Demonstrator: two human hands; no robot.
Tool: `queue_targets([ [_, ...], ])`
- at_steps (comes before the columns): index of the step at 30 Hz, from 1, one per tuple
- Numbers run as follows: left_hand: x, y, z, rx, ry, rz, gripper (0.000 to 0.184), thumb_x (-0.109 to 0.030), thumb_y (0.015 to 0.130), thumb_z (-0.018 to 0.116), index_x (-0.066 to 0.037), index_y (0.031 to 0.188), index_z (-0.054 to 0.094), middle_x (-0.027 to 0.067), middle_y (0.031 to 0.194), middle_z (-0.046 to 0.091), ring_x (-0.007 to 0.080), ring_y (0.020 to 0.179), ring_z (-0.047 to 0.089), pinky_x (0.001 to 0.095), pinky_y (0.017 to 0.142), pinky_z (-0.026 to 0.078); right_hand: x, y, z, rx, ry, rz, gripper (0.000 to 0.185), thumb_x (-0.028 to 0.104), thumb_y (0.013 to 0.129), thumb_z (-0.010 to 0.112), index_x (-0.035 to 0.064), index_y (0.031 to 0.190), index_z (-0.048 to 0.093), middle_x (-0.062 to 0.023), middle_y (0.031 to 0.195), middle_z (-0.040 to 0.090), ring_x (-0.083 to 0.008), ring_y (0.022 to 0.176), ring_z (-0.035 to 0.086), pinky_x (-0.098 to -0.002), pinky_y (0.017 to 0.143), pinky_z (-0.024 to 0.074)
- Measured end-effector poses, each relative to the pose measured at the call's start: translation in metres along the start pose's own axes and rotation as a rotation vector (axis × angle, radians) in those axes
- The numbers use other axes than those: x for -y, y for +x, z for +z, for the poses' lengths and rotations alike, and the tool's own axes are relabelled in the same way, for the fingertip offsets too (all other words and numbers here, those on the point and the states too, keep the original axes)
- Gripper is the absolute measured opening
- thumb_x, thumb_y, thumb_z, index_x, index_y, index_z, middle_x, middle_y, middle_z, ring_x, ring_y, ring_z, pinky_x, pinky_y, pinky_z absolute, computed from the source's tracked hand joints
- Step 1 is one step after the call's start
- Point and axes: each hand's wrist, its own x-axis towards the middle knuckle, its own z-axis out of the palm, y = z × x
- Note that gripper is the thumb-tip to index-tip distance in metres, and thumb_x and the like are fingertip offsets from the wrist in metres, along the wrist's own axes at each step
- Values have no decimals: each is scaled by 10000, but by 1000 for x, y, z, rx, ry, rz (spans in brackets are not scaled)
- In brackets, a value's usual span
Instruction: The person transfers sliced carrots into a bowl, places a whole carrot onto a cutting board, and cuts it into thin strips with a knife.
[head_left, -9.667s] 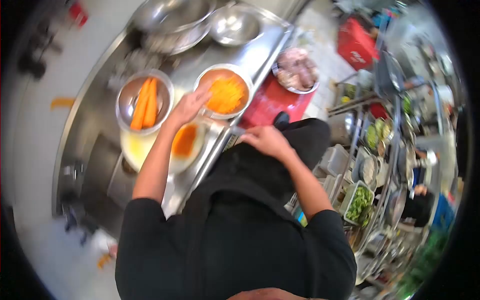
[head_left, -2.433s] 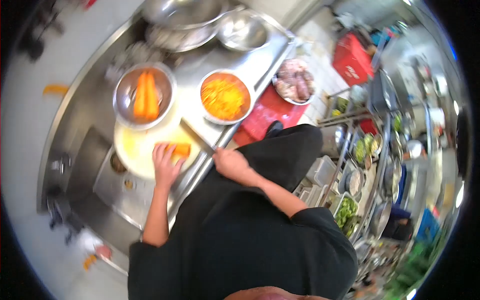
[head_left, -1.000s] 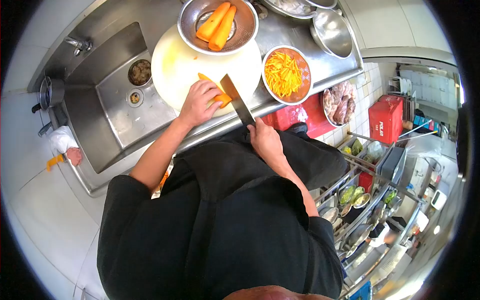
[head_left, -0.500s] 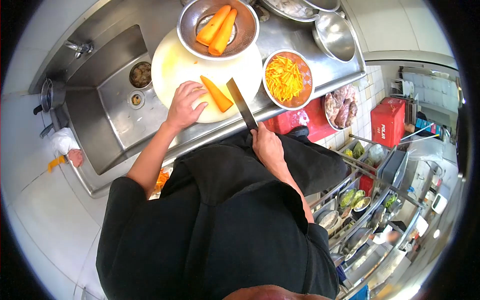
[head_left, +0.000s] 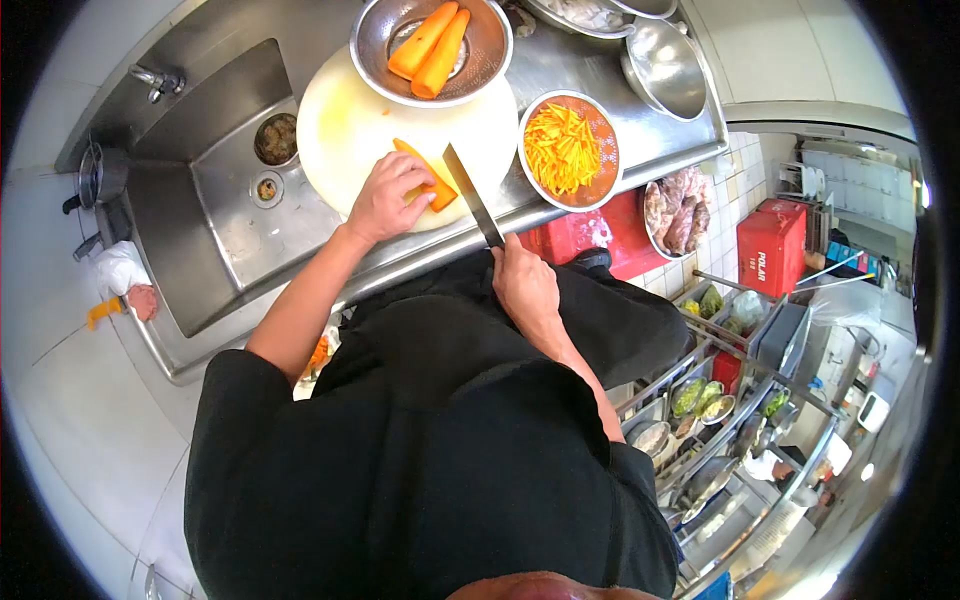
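Note:
My left hand (head_left: 388,196) rests on a peeled carrot (head_left: 437,190), its fingers curled over the near side. The carrot lies aslant on a round white cutting board (head_left: 335,130). In my right hand (head_left: 526,285) is the handle of a kitchen knife (head_left: 470,192); its dark, broad blade points away from me, just right of the carrot and apart from it. At the board's far side a perforated metal colander (head_left: 367,60) holds two whole carrots (head_left: 440,55). To the right, carrot strips (head_left: 560,148) fill much of another colander (head_left: 606,172).
A steel sink (head_left: 165,250) with a faucet (head_left: 157,82) lies left of the board. Metal bowls (head_left: 665,70) stand at the back right. Below the counter's right end are a bowl of raw meat (head_left: 680,212) and a red crate (head_left: 772,247). A metal rack with food containers is at lower right.
My left hand has moved right and closed onto the carrot, which now lies partly under the fingers. The knife stays to the right of the carrot, still in my right hand.

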Motion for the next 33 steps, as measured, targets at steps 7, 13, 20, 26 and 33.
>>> queue_targets([
  [7, 8, -9, 11, -12, -4, 4, 215, -104, 808, 781, -27, 994, 704, 140, 1142, 642, 364, 1152, 588, 464, 1054, 459, 0, 1, 9, 26, -66, -72, 167, 208, 1020, 583, 45, 983, 575, -229, 705, 688, -435, 696, 711, -551, 634, 565],
  [13, 12, -11, 14, -11, 38, 59, 268, -118, 842, 760, -28, 1080, 676, 163, 1200, 617, 403, 1190, 562, 491, 1079, 440, 6, 4, 0, 100, -99, -33, 170, 211, 1021, 579, 43, 995, 580, -229, 729, 696, -431, 716, 716, -550, 655, 563],
  [20, 9, -9, 11, 24, 22, 9, 246, -156, 843, 746, -38, 1048, 677, 157, 1168, 612, 410, 1147, 551, 489, 1061, 439, 7, 4, -4, 95, -79, -19, 194, 216, 1020, 581, 23, 1024, 601, -247, 735, 696, -440, 718, 716, -555, 660, 566],
  [26, 8, -10, 9, 33, 62, 50, 249, -157, 842, 747, -47, 1053, 674, 155, 1181, 604, 409, 1175, 544, 500, 1072, 431, 6, 2, -7, 106, 2, 8, 210, 213, 1011, 597, 11, 1067, 610, -261, 756, 700, -448, 728, 714, -559, 674, 571],
  [33, 10, -11, 2, 62, 69, 89, 293, -153, 823, 761, -47, 1081, 671, 146, 1207, 610, 393, 1229, 538, 498, 1098, 424, -4, 3, -1, 118, 96, 51, 249, 235, 1013, 604, -6, 1075, 608, -279, 800, 704, -476, 783, 705, -583, 723, 553],
])
